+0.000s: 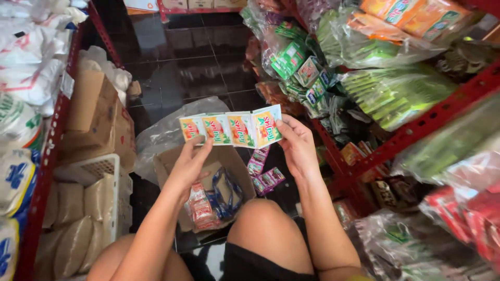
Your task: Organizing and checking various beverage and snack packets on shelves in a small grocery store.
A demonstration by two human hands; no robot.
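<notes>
Both my hands hold up a joined strip of small sachets [230,128], orange, green and yellow, stretched flat between them. My left hand [188,165] pinches the strip's left end from below. My right hand [296,147] grips its right end with thumb and fingers. Under the strip an open cardboard box [170,162] sits on the dark floor by my knees, holding red and blue sachet packs [211,203]. Purple sachet strips [264,174] lie just right of the box.
A red metal shelf [416,130] on the right is crammed with bagged green and orange sachets. On the left another red rack [49,151] holds white sacks, cardboard boxes and a white basket [107,169]. A clear plastic bag [166,130] lies behind the box.
</notes>
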